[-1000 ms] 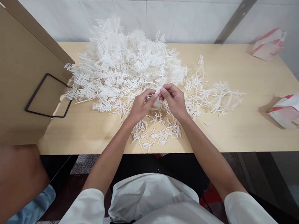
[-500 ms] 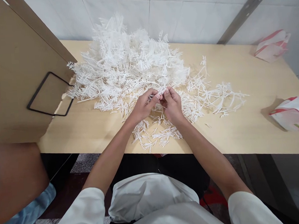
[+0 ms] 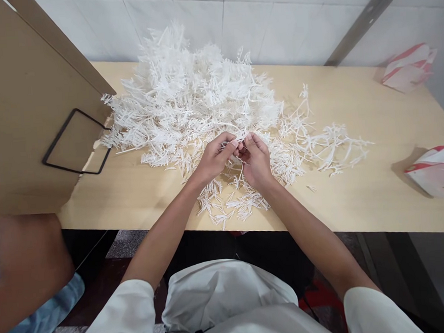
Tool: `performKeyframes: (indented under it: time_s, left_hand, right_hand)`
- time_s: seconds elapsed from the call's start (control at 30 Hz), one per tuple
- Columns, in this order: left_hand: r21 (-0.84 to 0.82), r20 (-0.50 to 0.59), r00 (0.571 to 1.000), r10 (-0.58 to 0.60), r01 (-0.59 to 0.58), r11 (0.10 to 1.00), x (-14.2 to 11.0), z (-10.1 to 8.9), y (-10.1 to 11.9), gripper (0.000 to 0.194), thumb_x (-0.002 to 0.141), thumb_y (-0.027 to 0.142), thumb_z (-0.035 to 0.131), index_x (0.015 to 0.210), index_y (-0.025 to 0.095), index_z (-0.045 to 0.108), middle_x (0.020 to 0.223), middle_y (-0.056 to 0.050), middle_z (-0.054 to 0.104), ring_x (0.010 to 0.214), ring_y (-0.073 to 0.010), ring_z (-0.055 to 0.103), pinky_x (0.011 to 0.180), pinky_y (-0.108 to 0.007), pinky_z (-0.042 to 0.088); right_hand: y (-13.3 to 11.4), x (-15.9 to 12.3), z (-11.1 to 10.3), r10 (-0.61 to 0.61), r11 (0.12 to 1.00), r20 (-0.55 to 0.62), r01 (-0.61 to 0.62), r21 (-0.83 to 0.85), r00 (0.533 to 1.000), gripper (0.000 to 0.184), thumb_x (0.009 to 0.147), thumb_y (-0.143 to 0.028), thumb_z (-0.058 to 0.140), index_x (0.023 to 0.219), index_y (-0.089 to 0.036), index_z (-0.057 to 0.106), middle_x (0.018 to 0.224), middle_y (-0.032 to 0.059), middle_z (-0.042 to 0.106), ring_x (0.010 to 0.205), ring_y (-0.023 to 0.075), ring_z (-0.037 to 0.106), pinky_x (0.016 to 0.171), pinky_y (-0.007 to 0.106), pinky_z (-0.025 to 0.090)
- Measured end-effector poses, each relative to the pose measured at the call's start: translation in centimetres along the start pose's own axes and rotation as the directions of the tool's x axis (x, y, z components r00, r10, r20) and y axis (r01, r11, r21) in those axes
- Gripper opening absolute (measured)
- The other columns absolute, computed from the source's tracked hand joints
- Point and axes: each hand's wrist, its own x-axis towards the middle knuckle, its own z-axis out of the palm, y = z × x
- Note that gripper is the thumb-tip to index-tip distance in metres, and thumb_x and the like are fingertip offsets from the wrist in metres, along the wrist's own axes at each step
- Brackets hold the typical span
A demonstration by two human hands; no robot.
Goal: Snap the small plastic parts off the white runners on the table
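Observation:
My left hand [image 3: 218, 156] and my right hand [image 3: 256, 156] meet over the middle of the table, fingertips almost touching. Both are closed on a thin white branched plastic piece [image 3: 240, 140], mostly hidden by the fingers. Right behind them rises a large heap of white branched plastic pieces [image 3: 197, 92]. Short loose white sticks [image 3: 247, 203] lie on the table below my hands, and more of them [image 3: 288, 162] are spread to the right. Bare-looking white branched stems [image 3: 334, 146] lie further right.
A brown board [image 3: 24, 109] with a black wire frame [image 3: 76, 142] stands at the left. Beyond it a person's arm [image 3: 30, 256] shows. Two red-and-white paper bags, one near [image 3: 439, 171] and one far [image 3: 409, 68], sit at the right. A tiled wall [image 3: 250, 27] backs the table [image 3: 361, 197].
My hands stay together over the same spot, with the right fingers slightly shifted. The whole view has moved a little; the heap and loose sticks look much the same.

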Motion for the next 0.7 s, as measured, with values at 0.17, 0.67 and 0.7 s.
performKeyframes:
  time_s: [0.17, 0.67, 0.7]
  left_hand:
    - [-0.100, -0.073, 0.997, -0.013, 0.005, 0.995, 0.0, 0.3, -0.2, 0.022, 0.093, 0.035, 0.053, 0.078, 0.018, 0.055, 0.075, 0.001, 0.060, 0.061, -0.0060, 0.051, 0.060, -0.021, 0.044]
    - [-0.143, -0.057, 0.995, -0.080, 0.071, 0.987, 0.1, 0.4, -0.3, 0.018, 0.088, 0.023, 0.053, 0.071, 0.017, 0.054, 0.068, 0.003, 0.057, 0.061, -0.0053, 0.051, 0.063, -0.020, 0.044]
    - [-0.147, -0.048, 0.995, -0.083, 0.075, 0.986, 0.1, 0.4, -0.4, 0.018, 0.088, 0.024, 0.053, 0.071, 0.017, 0.054, 0.068, 0.003, 0.058, 0.061, -0.0052, 0.051, 0.063, -0.020, 0.044]
  right_hand:
    - [-1.1, 0.2, 0.0, 0.064, 0.996, 0.057, -0.067, 0.052, 0.996, 0.035, 0.083, -0.059, 0.061, 0.083, -0.026, 0.054, 0.068, -0.0038, 0.056, 0.061, 0.0095, 0.057, 0.063, 0.025, 0.051]
    - [0.2, 0.2, -0.2, -0.045, 0.993, 0.101, 0.056, -0.107, 0.994, 0.035, 0.089, -0.058, 0.051, 0.080, -0.025, 0.049, 0.068, -0.0041, 0.055, 0.061, 0.0080, 0.056, 0.062, 0.024, 0.050]
    - [0.4, 0.1, -0.1, -0.050, 0.992, 0.086, 0.059, -0.113, 0.995, 0.036, 0.090, -0.059, 0.050, 0.080, -0.025, 0.047, 0.068, -0.0041, 0.054, 0.061, 0.0082, 0.056, 0.061, 0.023, 0.050]
